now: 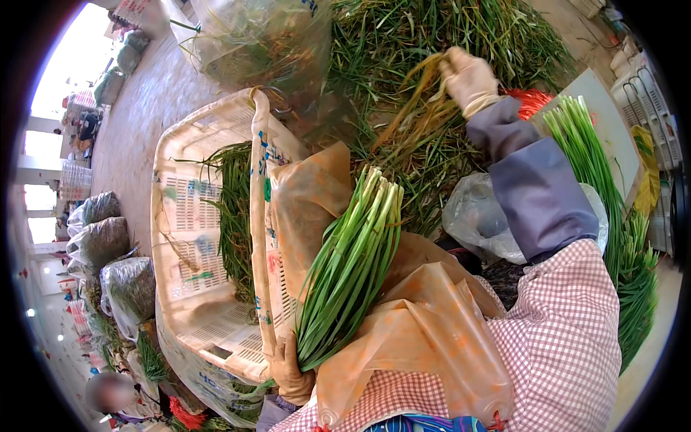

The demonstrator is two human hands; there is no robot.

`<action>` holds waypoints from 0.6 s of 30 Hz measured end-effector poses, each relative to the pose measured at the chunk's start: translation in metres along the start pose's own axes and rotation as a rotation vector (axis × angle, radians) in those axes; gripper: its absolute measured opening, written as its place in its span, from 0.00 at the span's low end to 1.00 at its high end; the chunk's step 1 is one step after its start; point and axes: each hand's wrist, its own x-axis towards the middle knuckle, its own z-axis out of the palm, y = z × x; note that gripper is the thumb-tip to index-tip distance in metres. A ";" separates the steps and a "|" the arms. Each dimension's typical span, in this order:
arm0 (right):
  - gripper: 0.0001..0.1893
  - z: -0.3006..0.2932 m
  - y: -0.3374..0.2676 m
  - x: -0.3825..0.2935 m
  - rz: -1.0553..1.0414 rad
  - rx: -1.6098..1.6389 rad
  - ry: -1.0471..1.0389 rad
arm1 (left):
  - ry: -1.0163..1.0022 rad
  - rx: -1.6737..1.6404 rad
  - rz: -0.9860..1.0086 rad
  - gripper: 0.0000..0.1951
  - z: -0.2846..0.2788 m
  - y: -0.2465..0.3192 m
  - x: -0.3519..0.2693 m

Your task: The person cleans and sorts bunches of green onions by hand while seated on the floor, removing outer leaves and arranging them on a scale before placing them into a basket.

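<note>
A bundle of green garlic chives [351, 259] lies tilted across my lap on an orange-tinted plastic apron [415, 329], pale cut ends pointing away from me. My gloved left hand [291, 372] grips the leafy end, close against the rim of a white plastic crate [259, 232]. Out ahead, my gloved right hand [468, 78] pinches a few long yellowed leaves [402, 121]. They hang over a large heap of loose green leaves [394, 48] on the floor. The tips of my left fingers are partly hidden by the bundle.
Inside the tipped crate is a clump of leaves [236, 216]. A clear bag of trimmings [264, 48] stands beyond it. To my right are more chives [586, 151] on a board [612, 119], red ties [529, 102] and a clear bag [475, 210]. Filled bags [129, 291] and a person sit left.
</note>
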 end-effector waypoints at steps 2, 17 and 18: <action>0.10 -0.003 0.003 0.007 0.140 0.318 -0.032 | -0.005 0.009 -0.005 0.36 0.001 -0.001 0.000; 0.12 0.046 -0.069 -0.025 -0.525 0.083 -0.235 | -0.316 -1.041 -0.580 0.40 0.038 -0.043 -0.048; 0.13 0.013 -0.077 -0.017 -0.239 0.395 -0.158 | -0.377 -1.175 -0.724 0.40 0.035 -0.041 -0.051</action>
